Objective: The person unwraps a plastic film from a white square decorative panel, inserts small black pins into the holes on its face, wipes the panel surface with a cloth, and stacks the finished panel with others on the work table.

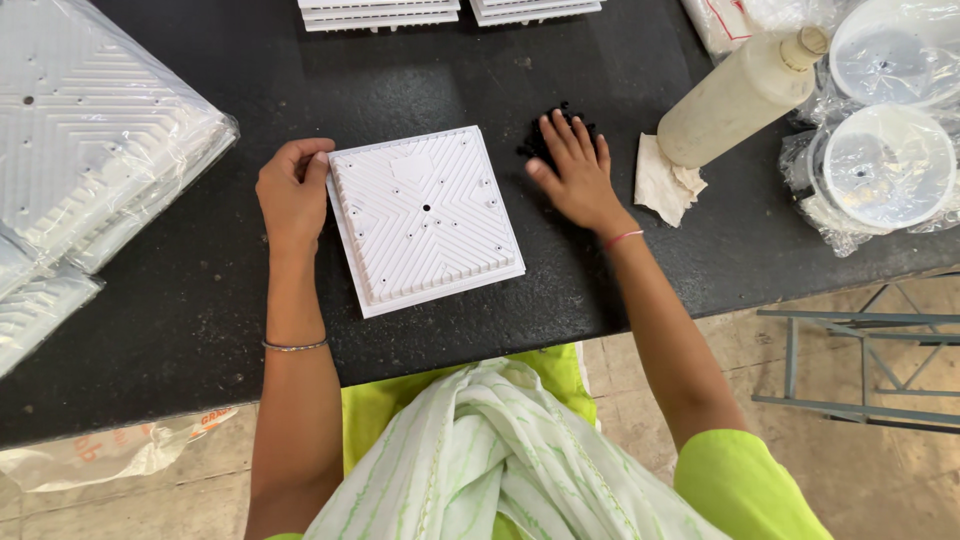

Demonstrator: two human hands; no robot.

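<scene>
A square white plastic panel point(425, 218) with a ribbed chevron pattern and a small centre hole lies flat on the black table point(180, 300). My left hand point(293, 190) grips its upper left corner, thumb on the edge. My right hand point(572, 172) rests to the panel's right with fingers spread, fingertips on a small heap of black pieces point(553, 128). I cannot tell whether the fingers have any piece between them.
A wrapped stack of the same white panels point(90, 130) fills the left side. More panels point(380, 14) sit at the far edge. A cream squeeze bottle point(735, 97) lies on a cloth point(665, 185); bagged round white discs point(885, 165) sit at the right. The table's front edge is near my body.
</scene>
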